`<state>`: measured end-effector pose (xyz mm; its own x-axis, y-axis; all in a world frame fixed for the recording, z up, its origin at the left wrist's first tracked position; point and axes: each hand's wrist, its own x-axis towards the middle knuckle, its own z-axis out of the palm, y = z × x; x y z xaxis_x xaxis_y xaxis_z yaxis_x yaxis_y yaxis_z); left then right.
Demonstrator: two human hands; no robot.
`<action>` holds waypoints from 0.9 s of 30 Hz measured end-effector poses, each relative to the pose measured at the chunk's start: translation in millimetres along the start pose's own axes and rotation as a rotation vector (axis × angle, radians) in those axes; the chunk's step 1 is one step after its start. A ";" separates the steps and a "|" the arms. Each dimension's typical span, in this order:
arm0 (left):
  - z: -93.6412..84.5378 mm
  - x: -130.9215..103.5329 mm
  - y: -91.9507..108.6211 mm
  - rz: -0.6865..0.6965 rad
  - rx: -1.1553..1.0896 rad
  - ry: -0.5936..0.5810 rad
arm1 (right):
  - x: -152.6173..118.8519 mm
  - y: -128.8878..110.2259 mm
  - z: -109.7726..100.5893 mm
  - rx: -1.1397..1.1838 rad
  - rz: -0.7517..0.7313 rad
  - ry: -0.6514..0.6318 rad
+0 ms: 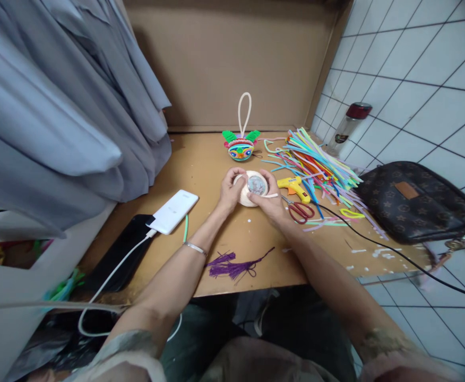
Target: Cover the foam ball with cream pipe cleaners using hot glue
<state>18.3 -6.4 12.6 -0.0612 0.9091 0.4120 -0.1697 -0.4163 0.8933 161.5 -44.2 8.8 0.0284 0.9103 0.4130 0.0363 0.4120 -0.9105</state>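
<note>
- The hands are both partly closed around one cream round piece [248, 200] with a shiny greyish centre, held just above or on the tabletop [216, 228]; which of the two, I cannot tell.
- The left hand [231, 190] curls round its left side, thumb laid over the top.
- The right hand [271, 200] cups its right side, thumb at the near edge, with a short pale strip [271, 196] by the thumb.
- The piece sits in front of the lion-like ornament [241, 149], left of the yellow glue gun [294, 189] and red-handled scissors [301, 211].
- The white device [175, 211] carries small faint markings, too blurred to read.
- The brown bag [419, 207] has a repeating monogram print and tan patch; no wording legible.
- The bottle [343, 132] bears a dark label, unreadable.
</note>
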 end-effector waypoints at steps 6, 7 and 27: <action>-5.2 -1.2 -3.2 -0.004 -0.033 -0.090 | 1.8 -6.7 1.0 0.099 0.122 0.091; -5.7 -1.7 -3.7 -0.006 -0.037 -0.105 | 2.2 -7.8 0.5 0.117 0.132 0.094; -9.4 4.4 3.1 -0.084 -0.128 -0.057 | 0.3 -2.3 -0.7 -0.106 0.002 0.013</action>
<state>8.2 -3.5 15.5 0.0137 0.9367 0.3499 -0.2964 -0.3304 0.8961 162.1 -44.9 11.1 0.0410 0.9102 0.4121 0.1421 0.4030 -0.9041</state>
